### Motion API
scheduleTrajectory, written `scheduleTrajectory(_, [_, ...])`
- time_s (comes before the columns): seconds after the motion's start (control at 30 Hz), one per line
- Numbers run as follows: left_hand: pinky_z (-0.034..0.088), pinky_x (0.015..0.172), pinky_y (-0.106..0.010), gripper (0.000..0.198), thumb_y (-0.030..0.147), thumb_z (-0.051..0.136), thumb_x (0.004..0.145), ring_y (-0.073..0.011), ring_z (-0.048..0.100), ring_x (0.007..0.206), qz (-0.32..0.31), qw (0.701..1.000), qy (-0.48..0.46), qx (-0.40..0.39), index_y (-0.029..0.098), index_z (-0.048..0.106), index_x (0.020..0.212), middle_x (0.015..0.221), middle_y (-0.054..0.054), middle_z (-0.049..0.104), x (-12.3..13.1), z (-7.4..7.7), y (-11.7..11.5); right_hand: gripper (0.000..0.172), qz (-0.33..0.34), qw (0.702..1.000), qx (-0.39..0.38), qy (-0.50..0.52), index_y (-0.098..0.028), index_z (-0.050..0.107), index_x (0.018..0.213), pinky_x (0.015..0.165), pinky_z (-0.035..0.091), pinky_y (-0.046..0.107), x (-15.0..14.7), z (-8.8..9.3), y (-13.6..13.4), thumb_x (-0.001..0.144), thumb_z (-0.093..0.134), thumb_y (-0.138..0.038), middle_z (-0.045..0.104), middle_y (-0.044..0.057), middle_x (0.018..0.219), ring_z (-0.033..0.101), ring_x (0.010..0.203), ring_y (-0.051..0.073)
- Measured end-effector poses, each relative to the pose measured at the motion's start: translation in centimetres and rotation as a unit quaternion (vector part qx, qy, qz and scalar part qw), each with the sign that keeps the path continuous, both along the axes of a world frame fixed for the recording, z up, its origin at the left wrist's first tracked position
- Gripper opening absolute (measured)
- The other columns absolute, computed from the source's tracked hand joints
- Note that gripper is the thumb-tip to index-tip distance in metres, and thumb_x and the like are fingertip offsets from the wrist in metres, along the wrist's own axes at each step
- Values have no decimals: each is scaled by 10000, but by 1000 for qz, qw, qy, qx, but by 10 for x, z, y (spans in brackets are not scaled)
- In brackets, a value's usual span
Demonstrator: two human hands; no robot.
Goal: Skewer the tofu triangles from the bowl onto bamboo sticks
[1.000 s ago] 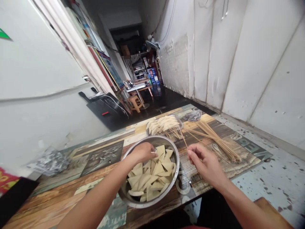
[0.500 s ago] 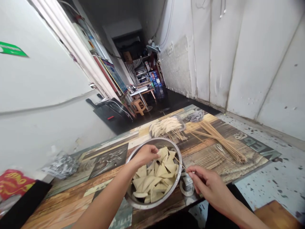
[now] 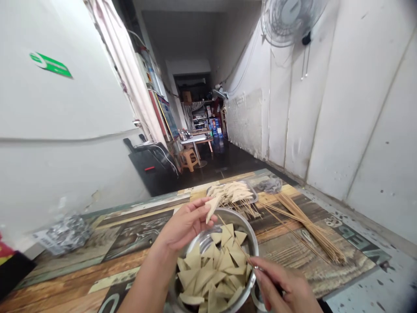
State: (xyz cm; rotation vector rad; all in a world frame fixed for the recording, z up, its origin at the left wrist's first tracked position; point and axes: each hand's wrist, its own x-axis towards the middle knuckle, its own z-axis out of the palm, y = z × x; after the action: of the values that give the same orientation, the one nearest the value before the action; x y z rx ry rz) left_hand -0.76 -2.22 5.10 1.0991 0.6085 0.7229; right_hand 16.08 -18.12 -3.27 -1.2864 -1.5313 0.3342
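Note:
My left hand is raised over the far rim of a metal bowl and pinches a pale triangular tofu piece between thumb and fingers. My right hand sits at the bowl's near right rim, closed on a thin bamboo skewer whose tip points up-left toward the held piece. The bowl holds several more triangular tofu pieces.
Beyond the bowl a small tray carries several skewered tofu pieces. A loose bundle of bamboo skewers lies on the table to the right. A crumpled plastic bag lies at the left. A wall fan hangs above.
My left hand has lifted one tofu piece out of the bowl. My right hand has drawn nearer with the skewer, its tip now aimed at the piece. The view has tilted upward.

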Motion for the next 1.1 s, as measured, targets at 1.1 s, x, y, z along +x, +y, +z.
scheduleTrajectory(1.1, [395,398,-74,116,123,584,757,-29,494,525,15,996,-57,-61,44,660,797,796,-109,636,9,-7,8,326,-1,998,-23,-60,-202,681,1021,409,470,175,-2,7,18,870,412,-310,567,-8,396,547,342,127])
